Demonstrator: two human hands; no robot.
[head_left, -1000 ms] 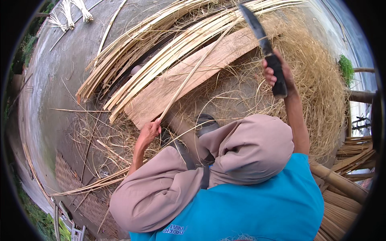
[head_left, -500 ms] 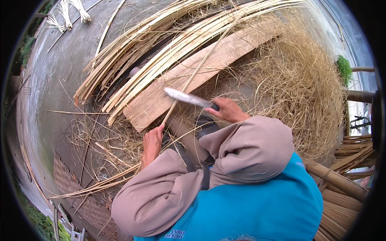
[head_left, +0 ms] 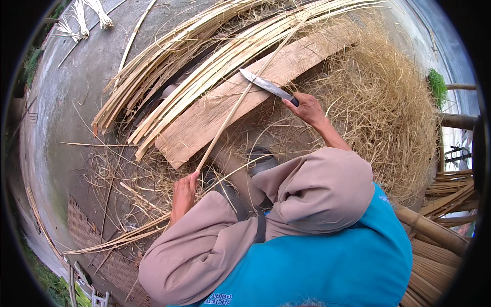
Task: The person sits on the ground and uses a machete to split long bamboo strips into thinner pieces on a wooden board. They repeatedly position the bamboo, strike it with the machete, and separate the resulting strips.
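My right hand [head_left: 306, 107] is wrapped round the dark handle of a knife [head_left: 268, 86]. Its blade points left and lies across a long thin bamboo strip [head_left: 230, 116], over a wooden plank [head_left: 207, 119]. In my left hand [head_left: 185, 193], beside my left knee, the near end of that strip is pinched. From there the strip slants up and right across the plank. Whether the blade cuts into the strip I cannot tell.
Long pale bamboo strips [head_left: 204, 84] lie in bundles beyond the plank. A big heap of curly shavings [head_left: 378, 107] spreads at the right. More strips [head_left: 123, 239] lie at my left, near a woven mat [head_left: 92, 225]. White tied bundles [head_left: 79, 19] stand far left.
My right hand has moved the knife away from me and to the right, up along the strip. My left hand has drawn slightly back and left with the strip's end.
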